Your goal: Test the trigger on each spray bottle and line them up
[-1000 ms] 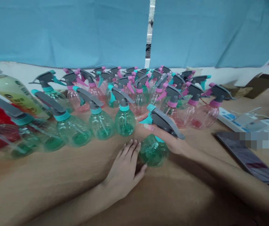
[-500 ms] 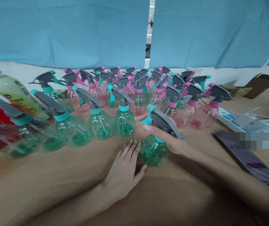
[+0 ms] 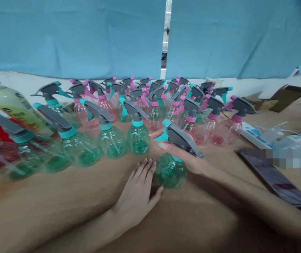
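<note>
My right hand (image 3: 186,156) is closed round the neck of a green spray bottle (image 3: 170,174), just under its grey head with a teal nozzle and trigger. Its thumb lies across the front, below the trigger, and a fingertip shows behind. The bottle stands on the table, slightly tilted, with some green showing in its base. Beside it, my left hand (image 3: 137,196) lies palm down, fingers stretched out, fingertips and thumb at the bottle's lower left side. Firm contact there is hard to make out. A similar green spray bottle (image 3: 138,138) stands just beyond my left fingertips.
Several green and pink spray bottles stand in rows across the wooden table (image 3: 92,200). At left is a large yellowish bottle (image 3: 15,105). On the right lie a dark phone (image 3: 274,177), a white power strip (image 3: 256,135) and an open cardboard box (image 3: 287,98). A blue cloth (image 3: 74,38) hangs behind.
The view has shifted very slightly. Both hands and the held spray bottle keep nearly the same positions.
</note>
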`<state>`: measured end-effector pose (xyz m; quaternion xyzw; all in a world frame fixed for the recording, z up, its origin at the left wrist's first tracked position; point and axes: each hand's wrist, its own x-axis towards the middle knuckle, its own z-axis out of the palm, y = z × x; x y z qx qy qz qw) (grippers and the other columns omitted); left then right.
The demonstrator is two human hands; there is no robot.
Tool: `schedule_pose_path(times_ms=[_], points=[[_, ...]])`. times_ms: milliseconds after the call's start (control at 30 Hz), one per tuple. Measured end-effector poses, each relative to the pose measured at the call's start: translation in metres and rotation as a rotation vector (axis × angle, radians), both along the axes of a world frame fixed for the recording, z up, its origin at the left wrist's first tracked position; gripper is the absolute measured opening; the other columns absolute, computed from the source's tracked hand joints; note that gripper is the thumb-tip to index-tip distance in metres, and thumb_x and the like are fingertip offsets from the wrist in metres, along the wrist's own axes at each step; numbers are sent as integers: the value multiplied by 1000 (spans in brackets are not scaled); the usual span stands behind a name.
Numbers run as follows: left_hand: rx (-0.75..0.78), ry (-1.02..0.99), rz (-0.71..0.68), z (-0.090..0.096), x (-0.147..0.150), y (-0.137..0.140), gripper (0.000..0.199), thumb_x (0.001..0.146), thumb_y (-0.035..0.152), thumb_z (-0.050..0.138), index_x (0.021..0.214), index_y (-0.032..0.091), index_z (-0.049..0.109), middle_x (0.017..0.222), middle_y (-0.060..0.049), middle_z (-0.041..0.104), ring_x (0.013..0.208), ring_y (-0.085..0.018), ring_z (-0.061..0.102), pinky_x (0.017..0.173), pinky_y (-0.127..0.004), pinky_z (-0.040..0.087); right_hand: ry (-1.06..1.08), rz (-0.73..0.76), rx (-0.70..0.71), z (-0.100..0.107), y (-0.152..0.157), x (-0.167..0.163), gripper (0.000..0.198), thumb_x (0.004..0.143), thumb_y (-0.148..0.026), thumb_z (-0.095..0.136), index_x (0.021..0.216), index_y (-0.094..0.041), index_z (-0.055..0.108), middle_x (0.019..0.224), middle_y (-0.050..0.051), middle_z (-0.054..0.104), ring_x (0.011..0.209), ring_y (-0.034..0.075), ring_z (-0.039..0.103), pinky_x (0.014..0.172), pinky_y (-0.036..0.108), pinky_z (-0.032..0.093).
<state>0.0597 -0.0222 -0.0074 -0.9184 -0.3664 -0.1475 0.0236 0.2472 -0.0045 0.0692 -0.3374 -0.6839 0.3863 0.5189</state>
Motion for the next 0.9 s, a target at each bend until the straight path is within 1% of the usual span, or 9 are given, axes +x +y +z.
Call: schedule_pose_path(times_ms=[133, 233, 333, 500, 667, 767, 900], points=[[-10, -30, 0, 0, 0, 0, 55, 91, 39, 45, 134, 4, 38, 139, -21, 45, 131, -31, 39, 104, -48, 36, 4, 14, -3, -2, 2, 0, 18, 85, -37, 60, 101, -28, 57, 74, -4, 52, 56, 11, 44, 58, 28, 38], [-16, -27, -5, 0, 1, 0, 54, 92, 39, 44, 134, 6, 37, 139, -20, 45, 131, -31, 39, 104, -48, 36, -21, -12, 8, -3, 3, 1, 20, 84, -40, 60, 100, -28, 58, 71, -4, 51, 54, 11, 44, 59, 28, 40], [-18, 0, 0, 1, 1, 0, 55, 91, 39, 45, 133, 4, 38, 139, -22, 44, 131, -32, 39, 104, -49, 36, -57, -45, 8, -3, 3, 1, 22, 84, -42, 59, 101, -28, 59, 66, -4, 50, 55, 13, 46, 60, 29, 42], [-10, 18, 6, 1, 1, 0, 56, 91, 39, 45, 133, 3, 38, 139, -22, 45, 131, -31, 39, 104, -48, 36, -33, -78, 36, -5, 4, -1, 21, 84, -43, 60, 98, -28, 59, 75, -3, 54, 60, 13, 48, 66, 30, 46], [-18, 18, 4, 2, 1, 0, 57, 90, 39, 46, 132, 1, 39, 138, -22, 45, 131, -31, 39, 105, -47, 35, -55, -76, 52, -3, 3, 0, 19, 85, -41, 59, 98, -28, 60, 75, -3, 54, 57, 12, 47, 61, 29, 43], [-14, 10, 5, 1, 1, 0, 56, 90, 38, 47, 132, 2, 40, 138, -22, 46, 130, -31, 40, 105, -47, 35, -76, -101, 58, -1, 2, 0, 18, 86, -42, 57, 97, -28, 60, 75, -3, 56, 60, 13, 50, 61, 29, 43], [-12, 8, -6, 1, 1, 1, 55, 90, 38, 47, 132, 3, 40, 139, -21, 45, 131, -31, 39, 104, -47, 36, -99, -134, 87, -1, 3, 0, 21, 87, -45, 55, 90, -26, 62, 73, -2, 59, 68, 16, 57, 67, 31, 46]])
